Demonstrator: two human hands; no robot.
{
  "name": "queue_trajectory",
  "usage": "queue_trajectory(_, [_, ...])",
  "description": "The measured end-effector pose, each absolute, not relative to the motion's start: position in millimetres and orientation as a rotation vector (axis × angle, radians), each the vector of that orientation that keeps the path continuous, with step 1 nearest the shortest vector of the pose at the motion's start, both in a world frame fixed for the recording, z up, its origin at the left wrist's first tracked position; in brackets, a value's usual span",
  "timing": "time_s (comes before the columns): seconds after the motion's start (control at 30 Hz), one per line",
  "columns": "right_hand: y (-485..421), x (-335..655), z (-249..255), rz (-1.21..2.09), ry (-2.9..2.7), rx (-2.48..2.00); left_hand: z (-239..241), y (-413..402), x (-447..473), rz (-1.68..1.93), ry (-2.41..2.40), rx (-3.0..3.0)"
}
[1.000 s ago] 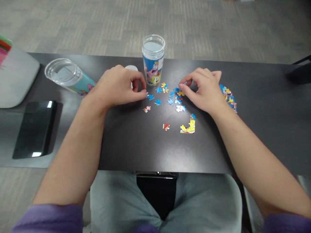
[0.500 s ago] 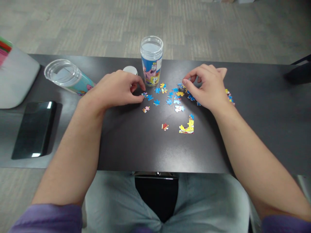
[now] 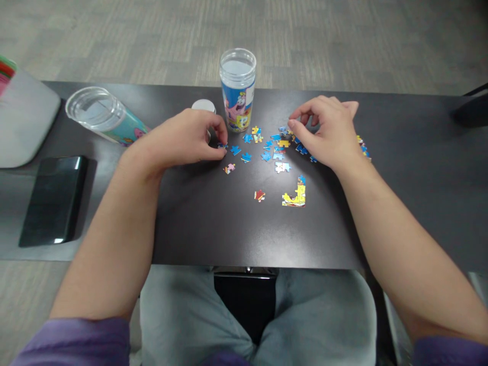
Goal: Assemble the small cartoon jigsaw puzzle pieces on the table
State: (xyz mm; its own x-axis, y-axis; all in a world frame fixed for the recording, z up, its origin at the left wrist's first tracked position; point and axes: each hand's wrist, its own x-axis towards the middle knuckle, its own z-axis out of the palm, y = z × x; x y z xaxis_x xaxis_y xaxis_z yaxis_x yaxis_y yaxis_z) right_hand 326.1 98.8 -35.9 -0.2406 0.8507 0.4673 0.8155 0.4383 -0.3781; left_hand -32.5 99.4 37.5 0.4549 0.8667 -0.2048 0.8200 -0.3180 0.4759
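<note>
Small colourful jigsaw pieces (image 3: 267,147) lie scattered on a black table (image 3: 213,223). My left hand (image 3: 183,138) rests on the table with thumb and forefinger pinched on a blue puzzle piece (image 3: 222,146). My right hand (image 3: 328,131) hovers curled over the right part of the scatter, its fingertips pinched near a piece; whether they hold it is unclear. A joined yellow L-shaped section (image 3: 295,195) lies nearer me, with a lone red piece (image 3: 260,195) to its left. An open clear cartoon-printed jar (image 3: 238,90) stands upright behind the pieces.
A second clear jar (image 3: 102,117) lies on its side at the left, a white lid (image 3: 203,105) behind my left hand. A black phone (image 3: 53,199) lies at the left edge beside a grey-white object (image 3: 23,122). More pieces (image 3: 364,147) sit right of my right hand.
My right hand moved slightly right and back over the pieces. My left hand's pinch stayed near the blue piece. The view shifted a little.
</note>
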Motion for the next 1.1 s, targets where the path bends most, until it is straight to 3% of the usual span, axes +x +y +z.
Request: queue_trajectory(1.1, [98, 322, -28, 0.127, -2.155, -1.497, 47, 103, -46, 0.060, 1.424, 2.185])
